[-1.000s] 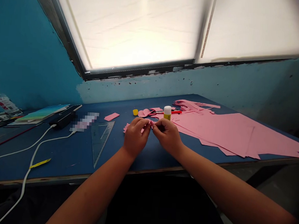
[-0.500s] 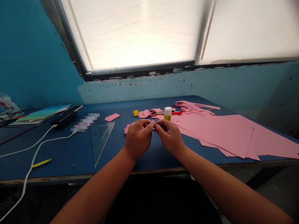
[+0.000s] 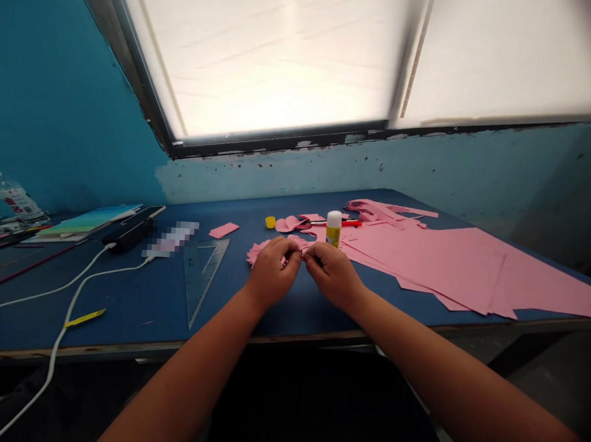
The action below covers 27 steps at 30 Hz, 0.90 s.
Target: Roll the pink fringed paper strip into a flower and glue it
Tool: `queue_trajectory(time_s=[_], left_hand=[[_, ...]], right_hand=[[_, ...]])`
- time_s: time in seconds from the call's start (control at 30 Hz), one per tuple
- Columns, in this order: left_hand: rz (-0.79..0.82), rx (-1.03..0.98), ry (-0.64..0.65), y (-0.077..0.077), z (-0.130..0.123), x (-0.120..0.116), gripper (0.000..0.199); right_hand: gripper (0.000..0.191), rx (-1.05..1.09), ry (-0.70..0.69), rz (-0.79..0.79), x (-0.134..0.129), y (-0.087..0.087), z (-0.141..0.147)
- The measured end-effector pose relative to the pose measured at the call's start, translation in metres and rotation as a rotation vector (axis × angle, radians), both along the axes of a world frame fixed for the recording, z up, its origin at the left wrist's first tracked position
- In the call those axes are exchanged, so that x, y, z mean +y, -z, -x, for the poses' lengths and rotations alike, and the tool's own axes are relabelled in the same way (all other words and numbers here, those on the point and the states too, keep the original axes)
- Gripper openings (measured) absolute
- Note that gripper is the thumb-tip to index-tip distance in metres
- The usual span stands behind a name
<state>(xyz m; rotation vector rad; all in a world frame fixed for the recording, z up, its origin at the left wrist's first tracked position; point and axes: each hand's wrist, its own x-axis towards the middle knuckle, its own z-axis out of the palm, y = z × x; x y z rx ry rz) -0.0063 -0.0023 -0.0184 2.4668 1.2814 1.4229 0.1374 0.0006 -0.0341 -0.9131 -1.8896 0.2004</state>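
My left hand and my right hand meet above the front of the blue table, fingertips almost touching. Both are closed in a pinch on a pleated pink paper strip, whose folds show above the fingers. More pink folds fan out behind my left hand; whether they belong to the same strip is partly hidden. Just behind my right hand stands a glue stick, upright, with a white top and yellow body. Its yellow cap sits apart, farther left.
Large pink paper sheets cover the table's right side, with paper scraps behind them. A red cutter lies near pink paper circles. To the left are a clear set square, small pink cards, white cables and a bottle.
My hands have dropped slightly, and their fingers have curled in more. More of the pink pleats shows above them. The view has shifted a little.
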Motion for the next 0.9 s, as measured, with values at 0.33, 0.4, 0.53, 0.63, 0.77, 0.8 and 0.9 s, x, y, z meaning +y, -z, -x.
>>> queue_trajectory(time_s=[0.33,0.4,0.53,0.63,0.77,0.8,0.9], left_hand=[[0.136,0.391,0.021,-0.022,0.021,-0.014,0.012],[0.157,0.441,0.018,-0.025,0.024,-0.018,0.011],[0.153,0.489,-0.038,-0.022,0.026,-0.02,0.011],[0.117,0.381,-0.039,-0.016,0.026,-0.017,0.01],[0.218,0.132,0.156,-0.013,0.033,-0.015,0.008],[0.265,0.082,0.199,-0.014,0.035,-0.015,0.009],[0.346,-0.016,0.241,-0.018,0.039,-0.016,0.013]], right_hand=[[0.014,-0.258,0.001,-0.12,-0.006,0.006,0.001],[0.013,-0.272,-0.028,-0.165,-0.008,0.006,0.003],[0.012,-0.281,-0.087,-0.209,-0.01,0.007,0.005],[0.012,-0.253,-0.087,-0.173,-0.009,0.008,0.004],[0.009,-0.17,-0.094,-0.104,-0.008,0.008,0.002],[0.009,-0.154,-0.106,-0.094,-0.009,0.007,0.002],[0.012,-0.115,-0.137,-0.081,-0.009,0.007,0.001]])
